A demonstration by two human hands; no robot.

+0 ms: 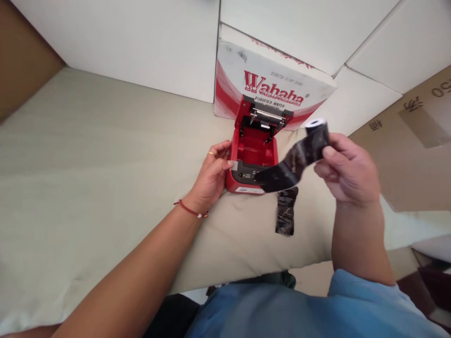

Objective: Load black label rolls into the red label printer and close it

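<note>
A small red label printer [252, 150] stands on the cloth-covered surface, its lid [264, 115] tipped up and its red inner bay exposed. My left hand [214, 176] grips the printer's left side, thumb on the near top edge and fingers along the wall. Raised to the right of the printer, my right hand [347, 169] holds a black ribbon roll [315, 136] with a white core end. A loose black strip hangs from the roll and reaches left across the printer's near right corner. On the cloth below lies a crumpled black strip [286, 211].
A white and red Wahaha water carton [275, 80] stands right behind the printer. White boxes [141, 42] line the back. A brown cardboard box [416, 141] is at the right, and another brown panel [24, 61] at the far left. The cloth [88, 188] ends near my body.
</note>
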